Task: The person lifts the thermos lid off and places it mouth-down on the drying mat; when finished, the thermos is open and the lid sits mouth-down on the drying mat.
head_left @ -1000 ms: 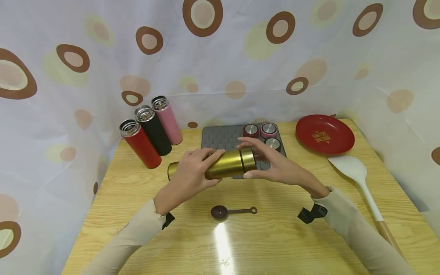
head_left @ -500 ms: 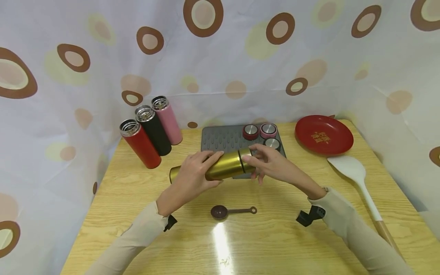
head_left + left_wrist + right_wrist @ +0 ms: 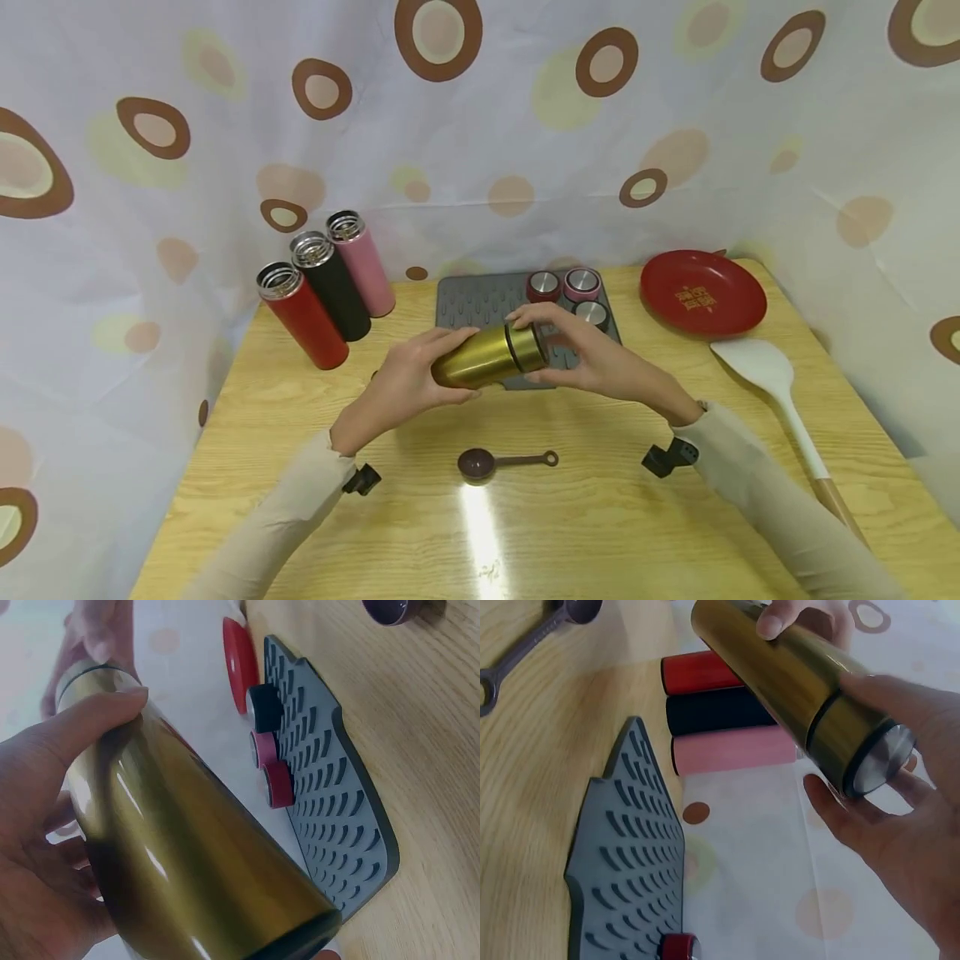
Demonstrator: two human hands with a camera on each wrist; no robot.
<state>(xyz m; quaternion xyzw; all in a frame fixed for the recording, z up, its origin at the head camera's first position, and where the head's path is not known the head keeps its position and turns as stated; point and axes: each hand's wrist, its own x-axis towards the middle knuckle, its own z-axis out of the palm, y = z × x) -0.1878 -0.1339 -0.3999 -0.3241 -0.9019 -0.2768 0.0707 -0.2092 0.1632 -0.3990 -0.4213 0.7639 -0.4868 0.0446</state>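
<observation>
A gold thermos bottle (image 3: 474, 360) lies tilted in the air over the front of a grey drying mat (image 3: 471, 302), its lid end toward the right. My left hand (image 3: 399, 377) grips the bottle's body, with the thumb laid along it in the left wrist view. Around the gold lid (image 3: 846, 746), my right hand (image 3: 603, 360) has its thumb and fingers on opposite sides, fingertips right at the lid. The lid's steel top shows in the right wrist view, and the seam below it looks closed. My left hand hides part of the bottle's base end in the head view.
Lidless red (image 3: 306, 321), black (image 3: 337, 292) and pink (image 3: 366, 271) bottles stand at the left. Red (image 3: 543, 286), pink (image 3: 582, 283) and black (image 3: 592, 314) lids sit on the mat. A measuring spoon (image 3: 477, 463) lies in front; a red plate (image 3: 703, 292) and white spatula (image 3: 761, 371) lie right.
The right hand turned at the lid half a second ago, and now its fingers are spread back around it. The bottle's lid end has swung slightly toward the viewer and left.
</observation>
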